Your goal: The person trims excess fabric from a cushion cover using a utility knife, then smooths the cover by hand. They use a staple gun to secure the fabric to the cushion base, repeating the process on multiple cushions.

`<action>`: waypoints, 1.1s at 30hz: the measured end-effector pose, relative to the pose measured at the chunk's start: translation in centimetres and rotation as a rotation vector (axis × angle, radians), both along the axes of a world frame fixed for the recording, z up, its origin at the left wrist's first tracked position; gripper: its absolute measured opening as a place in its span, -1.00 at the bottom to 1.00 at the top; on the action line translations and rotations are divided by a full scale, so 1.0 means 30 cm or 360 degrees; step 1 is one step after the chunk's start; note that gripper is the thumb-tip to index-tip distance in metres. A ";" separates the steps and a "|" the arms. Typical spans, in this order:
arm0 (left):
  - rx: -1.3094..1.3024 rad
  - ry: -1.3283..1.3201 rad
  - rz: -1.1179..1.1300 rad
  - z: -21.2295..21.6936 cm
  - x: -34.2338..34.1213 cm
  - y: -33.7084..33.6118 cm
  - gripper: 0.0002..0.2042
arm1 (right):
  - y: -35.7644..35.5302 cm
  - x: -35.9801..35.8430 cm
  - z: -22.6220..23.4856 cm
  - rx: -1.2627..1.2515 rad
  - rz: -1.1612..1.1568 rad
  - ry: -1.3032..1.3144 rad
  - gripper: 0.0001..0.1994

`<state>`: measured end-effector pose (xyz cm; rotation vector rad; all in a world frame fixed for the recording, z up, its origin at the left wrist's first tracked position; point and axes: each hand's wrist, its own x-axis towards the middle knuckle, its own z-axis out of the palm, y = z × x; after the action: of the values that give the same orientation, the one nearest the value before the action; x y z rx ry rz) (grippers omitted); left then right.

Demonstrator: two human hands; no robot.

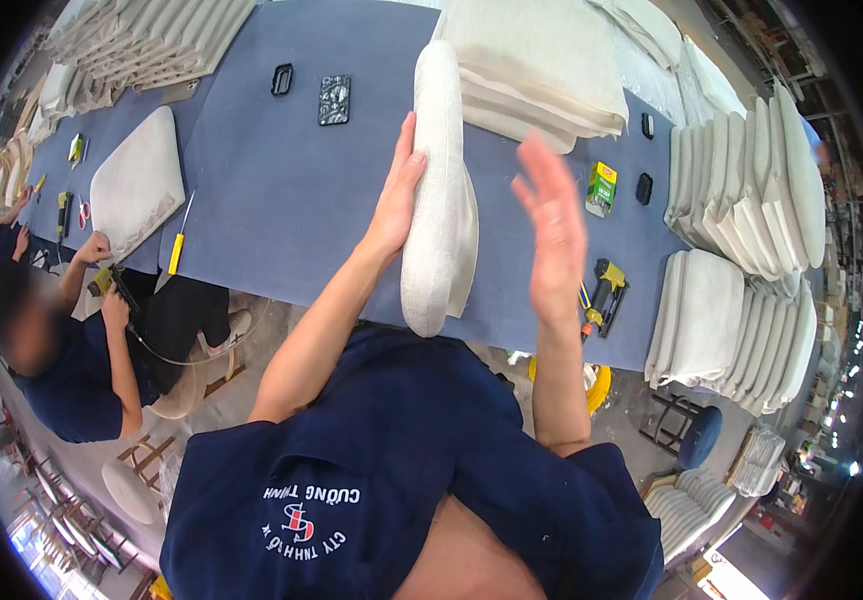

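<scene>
A pale, fabric-covered seat cushion stands on edge in front of me, its narrow rounded side facing up. A loose fabric flap hangs along its right face. My left hand holds the cushion from the left, palm and fingers laid along that face. To the right, my right hand is raised with fingers stretched out, apart from the cushion and holding nothing. Beyond its wrist lies a yellow-and-black staple gun on the blue-grey table. A green-and-yellow small box is near that hand.
Stacked cushions lie at the far side; more piles stand on the right. A black tray and a yellow-handled awl lie to the left. A co-worker sits there holding a staple gun beside another cushion.
</scene>
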<state>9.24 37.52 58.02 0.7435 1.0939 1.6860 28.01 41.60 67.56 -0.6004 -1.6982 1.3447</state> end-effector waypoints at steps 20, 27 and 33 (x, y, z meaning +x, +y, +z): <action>-0.0239 0.0754 -0.0038 0.094 -0.183 0.164 -0.19 | 0.314 -0.197 -0.231 0.0306 -0.0093 0.0241 -0.30; -0.0819 0.1751 0.0068 0.141 -0.327 0.307 0.04 | 0.184 -0.078 -1.171 -0.0325 0.0034 -0.0877 -0.31; -0.0843 0.1084 0.0174 0.105 -0.462 0.161 -0.15 | 0.176 0.140 -1.223 -0.0252 -0.0167 -0.0946 -0.48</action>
<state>-4.63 42.35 61.16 0.9359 1.9842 1.1422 32.21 46.87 30.88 -1.2597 -1.9914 1.3093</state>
